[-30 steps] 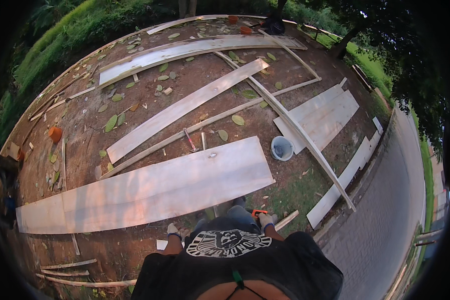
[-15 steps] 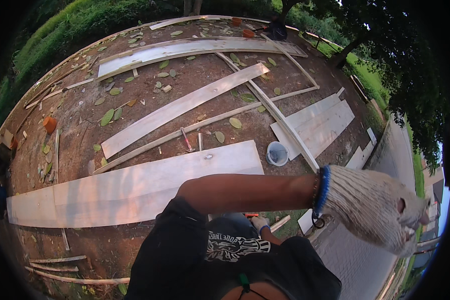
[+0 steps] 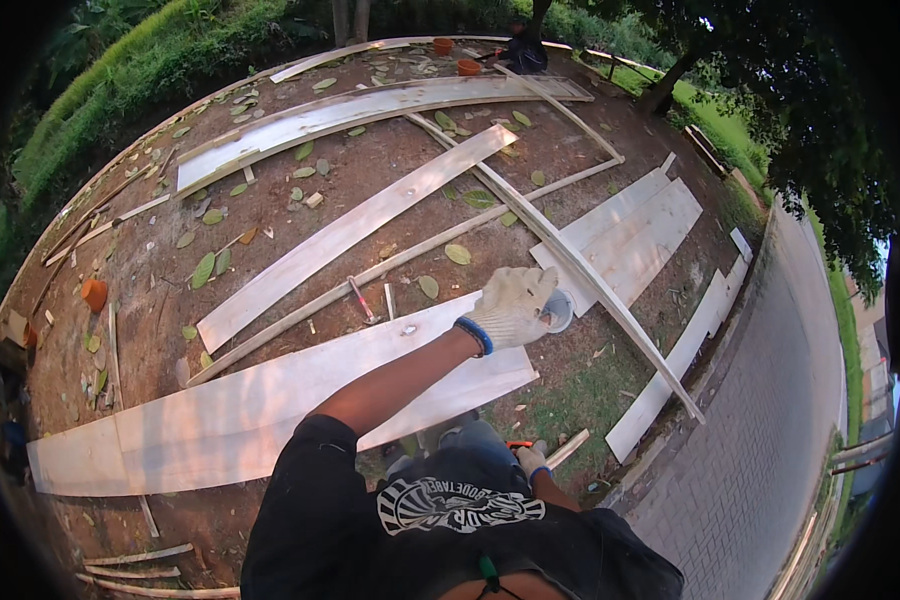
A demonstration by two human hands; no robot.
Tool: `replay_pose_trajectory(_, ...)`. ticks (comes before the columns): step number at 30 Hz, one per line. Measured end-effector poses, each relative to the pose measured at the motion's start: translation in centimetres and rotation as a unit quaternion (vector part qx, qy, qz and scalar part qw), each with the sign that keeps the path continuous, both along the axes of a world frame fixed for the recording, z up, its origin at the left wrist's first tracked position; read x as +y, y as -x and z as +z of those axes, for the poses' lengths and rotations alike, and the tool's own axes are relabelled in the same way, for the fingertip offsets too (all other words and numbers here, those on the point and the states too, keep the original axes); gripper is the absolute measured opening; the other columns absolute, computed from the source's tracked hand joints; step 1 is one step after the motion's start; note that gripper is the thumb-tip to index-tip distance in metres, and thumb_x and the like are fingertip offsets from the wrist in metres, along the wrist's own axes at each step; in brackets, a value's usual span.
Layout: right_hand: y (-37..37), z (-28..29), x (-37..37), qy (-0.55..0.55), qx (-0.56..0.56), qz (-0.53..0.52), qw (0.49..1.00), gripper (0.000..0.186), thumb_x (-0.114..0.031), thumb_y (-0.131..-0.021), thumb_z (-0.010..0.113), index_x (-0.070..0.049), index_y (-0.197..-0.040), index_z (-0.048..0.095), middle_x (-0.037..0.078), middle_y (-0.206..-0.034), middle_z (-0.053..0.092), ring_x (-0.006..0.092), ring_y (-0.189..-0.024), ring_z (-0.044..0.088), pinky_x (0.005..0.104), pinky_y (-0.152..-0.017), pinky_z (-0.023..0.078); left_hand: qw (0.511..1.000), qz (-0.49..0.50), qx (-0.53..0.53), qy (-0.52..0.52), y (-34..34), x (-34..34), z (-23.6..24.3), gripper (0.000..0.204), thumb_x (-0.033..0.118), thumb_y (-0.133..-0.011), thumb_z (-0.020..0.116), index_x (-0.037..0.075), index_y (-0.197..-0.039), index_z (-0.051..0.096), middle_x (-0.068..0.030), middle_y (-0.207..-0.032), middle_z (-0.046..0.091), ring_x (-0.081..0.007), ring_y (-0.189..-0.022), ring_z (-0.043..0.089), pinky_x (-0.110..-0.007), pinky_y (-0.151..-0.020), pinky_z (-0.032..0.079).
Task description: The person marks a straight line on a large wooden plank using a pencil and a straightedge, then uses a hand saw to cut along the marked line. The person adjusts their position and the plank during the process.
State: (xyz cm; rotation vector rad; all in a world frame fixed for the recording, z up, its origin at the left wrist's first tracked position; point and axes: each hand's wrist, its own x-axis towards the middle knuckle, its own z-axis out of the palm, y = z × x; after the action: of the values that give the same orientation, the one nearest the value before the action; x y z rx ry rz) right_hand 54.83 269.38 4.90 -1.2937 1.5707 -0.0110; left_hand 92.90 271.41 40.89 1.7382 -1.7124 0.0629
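Observation:
My left hand [image 3: 515,308], in a pale knitted glove with a blue cuff, is raised in front of me on a stretched arm. Its fingers are curled closed; whatever they may hold is hidden. Behind it, partly covered, stands a white bucket [image 3: 560,312]. Low by my body, my gloved right hand [image 3: 533,459] is closed around a tool with an orange handle [image 3: 517,444], mostly hidden. A long, wide plywood panel [image 3: 260,415] lies on the ground before me, under my left forearm. Just beyond its far edge is a hammer [image 3: 362,300] with a reddish handle.
A narrower board [image 3: 350,240] and a long wooden batten [image 3: 580,270] lie across the leaf-strewn soil. More panels [image 3: 635,245] lie to the right, beside a paved path [image 3: 740,400]. Orange buckets [image 3: 94,293] stand about. A person in dark clothes [image 3: 525,50] is at the far end.
My left hand has swung from the far right inward to the left, in front of the white bucket. The view has shifted slightly; my right hand stays low by my body.

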Motion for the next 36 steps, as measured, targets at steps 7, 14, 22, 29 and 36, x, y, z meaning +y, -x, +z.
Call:
replay_pose_trajectory(7, -1.8, -2.4, -6.6, 0.025, 0.065, 0.186, 0.980, 0.027, -0.014, -0.088, 0.061, 0.003, -0.106, 0.073, 0.017, -0.093, 0.075, 0.0259, -0.084, 0.072, 0.0378, -0.076, 0.055, 0.639, 0.457, 0.246, -0.568, -9.3, 34.8, -32.7, 0.061, 0.037, -0.091, 0.057, 0.006, -0.143, 0.057, -0.0226, -0.134, 0.067, -0.0352, -0.124, 0.066, -0.047, -0.104, 0.052)
replay_pose_trajectory(14, -3.1, -4.7, -10.2, 0.027, 0.141, 0.262, 0.954, 0.027, -0.018, -0.085, 0.069, -0.001, -0.105, 0.073, 0.015, -0.090, 0.075, 0.0229, -0.080, 0.073, 0.0368, -0.073, 0.054, 0.395, 0.578, 0.380, -0.605, 13.3, 57.6, -31.7, 0.042, 0.033, -0.094, 0.060, 0.003, -0.121, 0.073, -0.0212, -0.126, 0.071, -0.0398, -0.120, 0.066, -0.047, -0.097, 0.055)
replay_pose_trajectory(22, -11.1, -1.1, -11.8, 0.002, 0.049, 0.266, 0.963, 0.029, -0.023, -0.085, 0.070, -0.003, -0.106, 0.072, 0.012, -0.084, 0.073, 0.0250, -0.075, 0.071, 0.0396, -0.070, 0.054, 0.603, 0.248, 0.553, -0.519, 11.3, 31.0, -30.4, 0.043, 0.032, -0.092, 0.063, 0.001, -0.122, 0.069, -0.0161, -0.120, 0.074, -0.0303, -0.110, 0.068, -0.042, -0.093, 0.053)
replay_pose_trajectory(29, -11.8, -6.4, -9.0, 0.015, -0.019, 0.214, 0.976, 0.032, -0.021, -0.085, 0.066, -0.001, -0.110, 0.068, 0.015, -0.083, 0.070, 0.0254, -0.072, 0.070, 0.0401, -0.066, 0.053, 0.758, 0.362, 0.468, -0.274, -7.4, 16.6, -39.4, 0.056, 0.037, -0.093, 0.059, 0.001, -0.137, 0.058, -0.0170, -0.131, 0.070, -0.0334, -0.117, 0.069, -0.041, -0.101, 0.052)
replay_pose_trajectory(36, -16.4, -7.8, -0.8, -0.029, -0.079, 0.079, 0.993, 0.019, -0.014, -0.094, 0.076, -0.002, -0.105, 0.066, 0.002, -0.077, 0.068, 0.0087, -0.059, 0.061, 0.0256, -0.051, 0.044, 0.778, 0.362, 0.352, -0.373, -17.5, 13.8, -48.3, 0.053, 0.038, -0.096, 0.057, 0.004, -0.137, 0.056, -0.0145, -0.136, 0.068, -0.0369, -0.121, 0.064, -0.045, -0.105, 0.049)
